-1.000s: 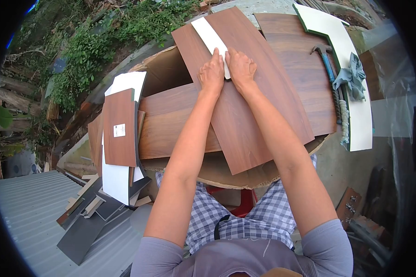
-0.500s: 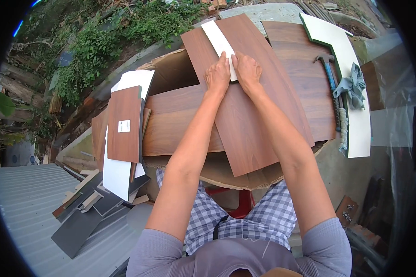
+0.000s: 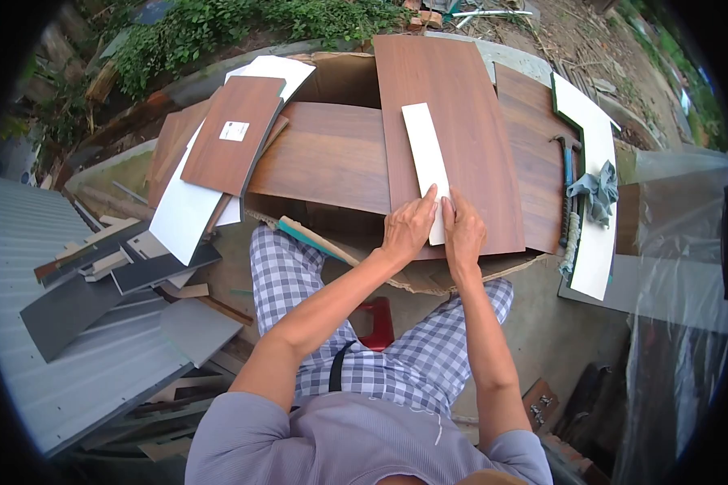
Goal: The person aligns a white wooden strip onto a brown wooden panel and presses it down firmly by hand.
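Observation:
A narrow white strip (image 3: pixel 423 153) lies on a large brown wood-grain panel (image 3: pixel 469 105), running away from me. My left hand (image 3: pixel 411 224) is at the left edge of the strip's near end, fingers bent against it. On the right edge, my right hand (image 3: pixel 463 230) presses with thumb and fingers. Both hands pinch the strip's near end between them. The panel rests across another brown board (image 3: pixel 323 153) on an opened cardboard box (image 3: pixel 340 77).
Brown and white panels (image 3: pixel 234 162) are stacked at left. A hammer (image 3: pixel 567 174), grey gloves (image 3: pixel 598 194) and a white board (image 3: pixel 594 259) lie at right. Dark offcuts (image 3: pixel 73 311) sit on corrugated metal at lower left. A red stool (image 3: pixel 378 323) shows below.
Both hands and the strip have come nearer to my body. The large panel is turned straighter and has shifted, and the view has tilted.

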Tool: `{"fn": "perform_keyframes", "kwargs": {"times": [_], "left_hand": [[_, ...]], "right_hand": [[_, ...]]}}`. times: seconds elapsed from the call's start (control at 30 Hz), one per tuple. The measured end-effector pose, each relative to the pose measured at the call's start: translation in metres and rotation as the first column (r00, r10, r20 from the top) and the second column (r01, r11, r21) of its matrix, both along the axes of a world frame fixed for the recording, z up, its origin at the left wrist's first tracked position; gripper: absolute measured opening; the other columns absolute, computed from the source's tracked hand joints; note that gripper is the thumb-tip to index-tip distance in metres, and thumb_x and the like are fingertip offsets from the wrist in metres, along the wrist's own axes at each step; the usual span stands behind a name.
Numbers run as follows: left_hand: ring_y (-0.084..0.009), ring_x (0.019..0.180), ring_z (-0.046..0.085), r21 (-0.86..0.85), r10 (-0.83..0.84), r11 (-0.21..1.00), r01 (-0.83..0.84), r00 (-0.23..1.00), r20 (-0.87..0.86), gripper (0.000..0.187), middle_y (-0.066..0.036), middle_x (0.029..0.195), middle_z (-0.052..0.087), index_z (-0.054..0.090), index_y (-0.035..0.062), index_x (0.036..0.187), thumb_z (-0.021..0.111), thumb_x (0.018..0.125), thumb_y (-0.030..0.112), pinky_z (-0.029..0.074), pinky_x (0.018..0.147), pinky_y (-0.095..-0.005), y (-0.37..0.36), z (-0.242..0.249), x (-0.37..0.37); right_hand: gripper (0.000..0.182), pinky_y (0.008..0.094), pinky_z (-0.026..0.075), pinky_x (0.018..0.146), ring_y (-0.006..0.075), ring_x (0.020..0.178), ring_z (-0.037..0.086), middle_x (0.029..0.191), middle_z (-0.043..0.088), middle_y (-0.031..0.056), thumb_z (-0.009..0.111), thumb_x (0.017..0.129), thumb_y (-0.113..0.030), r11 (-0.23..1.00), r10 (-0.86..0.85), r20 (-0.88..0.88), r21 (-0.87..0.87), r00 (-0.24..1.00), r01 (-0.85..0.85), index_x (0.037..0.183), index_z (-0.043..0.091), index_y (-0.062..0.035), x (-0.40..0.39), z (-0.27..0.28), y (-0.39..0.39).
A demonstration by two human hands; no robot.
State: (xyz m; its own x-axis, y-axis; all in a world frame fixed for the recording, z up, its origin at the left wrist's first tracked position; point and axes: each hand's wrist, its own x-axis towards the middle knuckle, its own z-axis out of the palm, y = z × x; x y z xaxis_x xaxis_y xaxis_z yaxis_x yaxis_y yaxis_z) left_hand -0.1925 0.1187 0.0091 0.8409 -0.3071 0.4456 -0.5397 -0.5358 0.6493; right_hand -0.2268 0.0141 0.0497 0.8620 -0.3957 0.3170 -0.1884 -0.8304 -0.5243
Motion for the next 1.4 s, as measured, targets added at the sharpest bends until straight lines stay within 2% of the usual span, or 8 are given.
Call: {"fn": "perform_keyframes", "kwargs": {"times": [0.2,0.47,0.67,1.0,1.07,1.2,1.4], "left_hand": [[-0.0272,0.068,0.062,0.047,-0.040,0.998,0.040,0.999,-0.016,0.040,-0.012,0.074,0.062,0.052,0.0055,0.124,0.058,0.085,0.013,0.050,0.057,-0.0384,0.010,-0.006,-0.022],[-0.0333,0.075,0.064,0.145,0.006,0.989,0.027,0.974,-0.227,0.041,-0.015,0.082,0.064,0.046,0.0090,0.130,0.051,0.091,0.020,0.051,0.063,-0.0433,0.004,-0.001,-0.005],[-0.0375,0.078,0.063,0.169,0.069,0.986,-0.014,0.944,-0.323,0.041,-0.018,0.086,0.064,0.044,0.0117,0.132,0.046,0.093,0.024,0.051,0.067,-0.0465,0.000,0.013,0.020],[-0.0387,0.078,0.064,0.172,0.127,0.982,-0.080,0.949,-0.287,0.041,-0.020,0.087,0.064,0.044,0.0144,0.132,0.046,0.093,0.025,0.051,0.067,-0.0480,-0.013,0.010,0.086],[-0.0368,0.081,0.065,0.225,0.123,0.972,-0.061,0.953,-0.276,0.037,-0.021,0.088,0.064,0.043,0.0090,0.128,0.040,0.095,0.026,0.052,0.070,-0.0461,-0.014,0.014,0.097],[-0.0365,0.082,0.065,0.236,0.127,0.970,-0.059,0.950,-0.285,0.037,-0.021,0.088,0.064,0.042,0.0097,0.128,0.041,0.095,0.025,0.052,0.070,-0.0462,-0.019,0.013,0.121],[-0.0380,0.082,0.065,0.211,0.141,0.974,-0.083,0.951,-0.275,0.030,-0.022,0.088,0.064,0.046,0.0084,0.120,0.042,0.094,0.023,0.052,0.069,-0.0473,-0.024,0.018,0.155]], "right_hand": [[0.027,0.0394,0.050,0.067,0.0329,0.078,0.064,0.088,0.066,0.0173,0.060,0.087,-0.019,0.995,-0.020,-0.035,-0.099,0.999,0.017,0.109,0.063,-0.0036,-0.025,-0.022,0.006],[0.028,0.0415,0.051,0.067,0.0336,0.079,0.064,0.091,0.066,0.0155,0.056,0.089,-0.025,0.982,-0.034,-0.004,-0.185,0.999,0.033,0.111,0.062,-0.0080,-0.005,-0.029,0.007],[0.026,0.0428,0.051,0.065,0.0337,0.078,0.064,0.088,0.066,0.0153,0.054,0.090,-0.027,0.983,-0.068,-0.073,-0.173,0.995,0.054,0.110,0.062,-0.0121,0.028,-0.024,0.011],[0.022,0.0442,0.051,0.064,0.0340,0.076,0.064,0.083,0.065,0.0155,0.052,0.091,-0.028,0.980,-0.085,-0.068,-0.186,0.994,0.072,0.105,0.061,-0.0140,0.097,-0.025,0.006],[0.021,0.0447,0.050,0.063,0.0343,0.077,0.064,0.083,0.065,0.0155,0.052,0.091,-0.028,0.981,-0.088,-0.080,-0.181,0.993,0.072,0.104,0.061,-0.0142,0.110,-0.025,0.004],[0.023,0.0452,0.051,0.065,0.0347,0.079,0.065,0.085,0.066,0.0148,0.052,0.091,-0.029,0.982,-0.091,-0.065,-0.170,0.994,0.079,0.106,0.061,-0.0151,0.135,-0.029,-0.001],[0.024,0.0441,0.051,0.067,0.0334,0.080,0.065,0.088,0.067,0.0144,0.053,0.090,-0.030,0.977,-0.108,-0.063,-0.189,0.992,0.094,0.108,0.061,-0.0159,0.172,-0.029,-0.008]]}}
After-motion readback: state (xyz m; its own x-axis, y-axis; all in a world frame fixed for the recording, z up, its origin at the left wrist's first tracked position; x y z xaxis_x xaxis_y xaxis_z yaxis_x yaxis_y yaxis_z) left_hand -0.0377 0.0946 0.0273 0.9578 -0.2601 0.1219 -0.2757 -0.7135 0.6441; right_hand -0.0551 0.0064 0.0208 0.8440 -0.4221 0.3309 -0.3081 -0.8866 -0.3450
